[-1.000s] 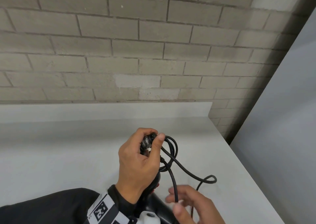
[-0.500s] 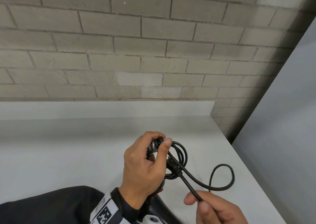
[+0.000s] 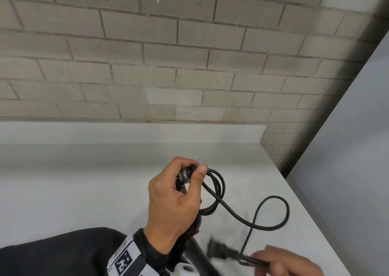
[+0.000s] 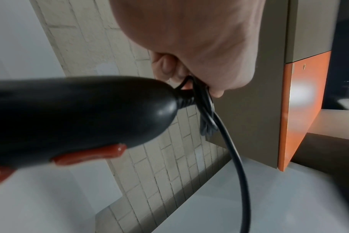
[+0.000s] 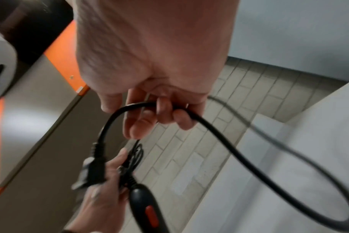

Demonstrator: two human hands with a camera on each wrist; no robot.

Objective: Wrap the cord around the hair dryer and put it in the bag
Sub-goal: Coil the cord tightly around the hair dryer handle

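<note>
Left hand (image 3: 174, 200) fingers curled tight round the gathered coils of cord (image 3: 219, 189), thumb clamping them on top so the loops can't spring loose. Coils sit at the butt of the hair dryer (image 4: 74, 116) handle, which hangs below that hand, near edge of the scene. Right hand (image 5: 155, 82), low and right, pinches the cord close to the plug (image 5: 92, 170) (blurred, likely mid-swing), leaving one slack loop out over the white counter (image 3: 84, 181) to the right. Judged: last length being fed for wrapping. Bag not in view.
</note>
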